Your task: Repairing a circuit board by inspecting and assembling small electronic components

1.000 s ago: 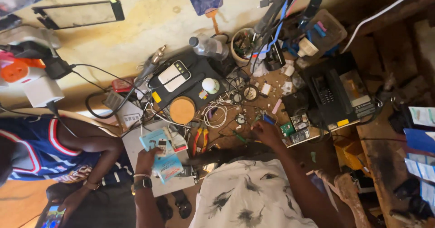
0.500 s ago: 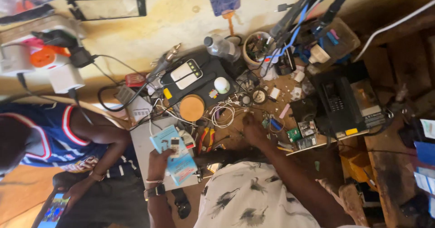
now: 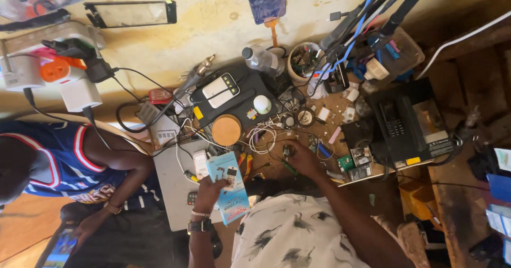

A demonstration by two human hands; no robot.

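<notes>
A light-blue box is grasped by the left hand, near the grey laptop. A small dark part is pinched by the right hand on the cluttered workbench.

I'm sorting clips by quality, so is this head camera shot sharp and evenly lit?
Head view: mostly sharp; the pale wall is bright, the dark wooden shelf at right sinks into shadow; wide-angle bending at the edges; left hand on the light blue cardboard box reads clearly.
</notes>
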